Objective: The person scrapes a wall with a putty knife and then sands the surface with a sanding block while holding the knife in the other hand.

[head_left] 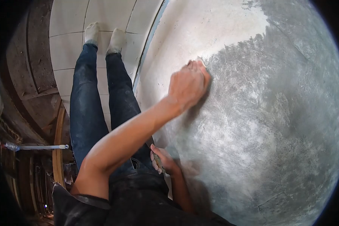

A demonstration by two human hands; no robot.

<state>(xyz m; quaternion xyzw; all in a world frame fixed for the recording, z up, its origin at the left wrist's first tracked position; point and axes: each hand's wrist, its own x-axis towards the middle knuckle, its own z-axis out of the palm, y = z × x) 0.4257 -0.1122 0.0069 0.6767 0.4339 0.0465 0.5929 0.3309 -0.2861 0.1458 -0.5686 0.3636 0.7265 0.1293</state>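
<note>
My left hand (190, 83) reaches across my body and is closed against a wall surface (237, 132), right where a grey, mottled coat meets a bare white area (199, 30). A small pale edge (202, 60) shows at its fingertips; what it belongs to is mostly hidden by the fingers. Close to my waist, my right hand (165, 160) is curled around a flat, brownish-grey piece (158, 162), whose kind I cannot make out. The grey coat has lighter, shinier patches and streaks near the middle.
My legs in blue jeans (87, 98) and pale socks (116, 39) stand on white floor tiles (67, 19). A narrow grey strip (148, 41) runs between tiles and wall. On the left are wooden boards (58, 147) and a thin pale tube (41, 147).
</note>
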